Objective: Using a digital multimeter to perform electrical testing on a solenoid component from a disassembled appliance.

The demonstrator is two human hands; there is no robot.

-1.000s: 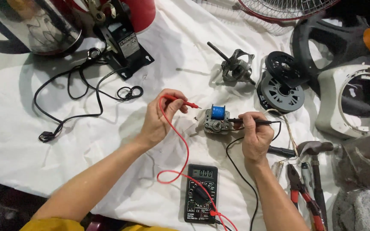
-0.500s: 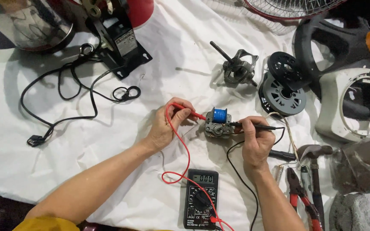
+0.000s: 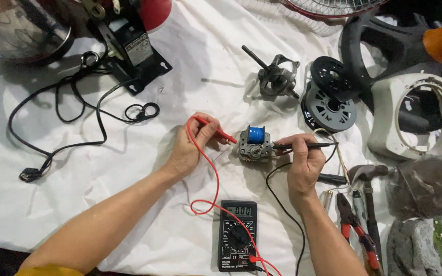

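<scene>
**Red and black probes meet at a small blue-coil motor**

White cloth (image 3: 190,66) covers the table, and near its middle lies a small motor (image 3: 254,145) with a grey metal frame and a blue-wrapped coil on top. The left hand (image 3: 193,148) comes in from the lower left, its fingers (image 3: 208,130) pressed together in a pinch on the red probe (image 3: 216,129), whose tip slants down toward the motor's left side. Whether the tip actually touches the metal cannot be told. The right hand (image 3: 303,163) sits just to the right of the motor, fingers (image 3: 288,145) closed around the black probe (image 3: 305,146), which lies roughly level with its front end at the motor's right edge.

Red lead wire (image 3: 208,189) loops from the left hand down to a black multimeter (image 3: 237,235) lying flat at the near edge of the cloth, between the two forearms; a black lead (image 3: 282,204) curves down from the right hand beside it.

Farther off, a bare motor core with a shaft (image 3: 274,76) lies above the work, a dark round ribbed part (image 3: 328,105) just to its right, and a white housing (image 3: 415,115) at the right edge. Red-handled pliers (image 3: 354,227) and a hammer (image 3: 367,179) rest near the right wrist. A black power cord (image 3: 78,112) sprawls across the left side, leading up to a black box-shaped part (image 3: 134,48).
</scene>
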